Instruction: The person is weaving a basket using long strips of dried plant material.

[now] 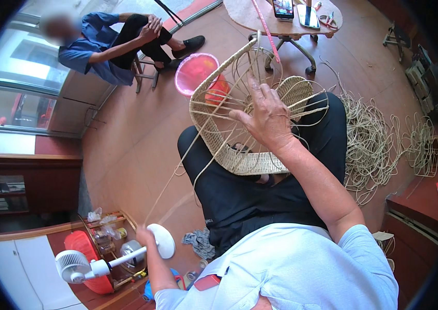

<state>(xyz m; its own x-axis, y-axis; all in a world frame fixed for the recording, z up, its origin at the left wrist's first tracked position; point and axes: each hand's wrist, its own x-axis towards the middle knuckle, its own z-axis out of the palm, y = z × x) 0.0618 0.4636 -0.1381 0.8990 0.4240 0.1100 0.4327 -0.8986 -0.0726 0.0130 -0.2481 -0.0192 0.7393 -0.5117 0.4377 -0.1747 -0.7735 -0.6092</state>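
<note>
A half-woven basket-like piece (211,135) of pale cord on a wire frame rests across my lap, its near side woven in a band and its middle crossed by loose strands. My right hand (269,116) lies over its middle, thumb and index finger spread apart, touching the strands. Far out at the lower left, my left hand (145,235) is closed on a long cord (172,173) that runs taut from the weave. That hand is slightly blurred. A smaller woven part (294,94) shows beyond my right hand.
A heap of loose cord (369,139) lies at right. A pink-lined bucket (196,72) stands beyond the weave, near a seated person (108,49). A round table (239,13) holds phones and pliers (328,20). A white fan (74,266) stands beside my left arm.
</note>
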